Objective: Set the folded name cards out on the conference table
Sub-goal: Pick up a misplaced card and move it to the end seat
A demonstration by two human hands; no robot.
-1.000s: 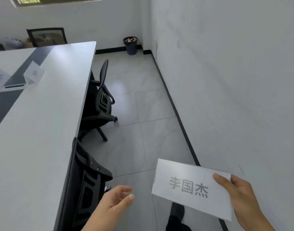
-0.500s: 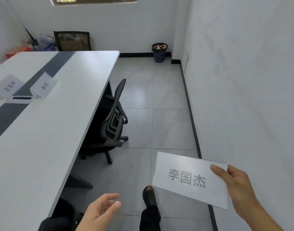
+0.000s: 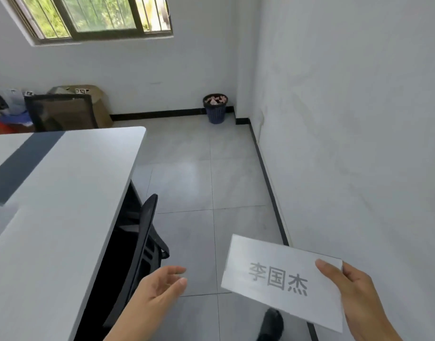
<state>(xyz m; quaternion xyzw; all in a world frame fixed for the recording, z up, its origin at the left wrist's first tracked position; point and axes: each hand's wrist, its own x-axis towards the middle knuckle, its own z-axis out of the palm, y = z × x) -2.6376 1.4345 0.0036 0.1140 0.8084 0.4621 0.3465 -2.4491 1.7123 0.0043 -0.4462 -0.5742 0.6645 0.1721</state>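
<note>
A white name card with three dark printed characters is held over the floor at the lower right, my right hand gripping its right edge between thumb and fingers. My left hand hangs empty at the bottom centre, palm turned inward and fingers loosely apart, just right of the table's long edge. The conference table, white with a dark grey strip down its middle, fills the left side. No placed cards show on the part of it in view.
A black office chair is pushed under the table's right side. Another black chair stands at the far end, with a cardboard box behind it. A dark waste bin sits in the far corner. A white wall runs close along the right.
The view has advanced along the table toward its far end and tilted up. The two standing cards seen earlier have left the frame. My right hand still holds the same card.
</note>
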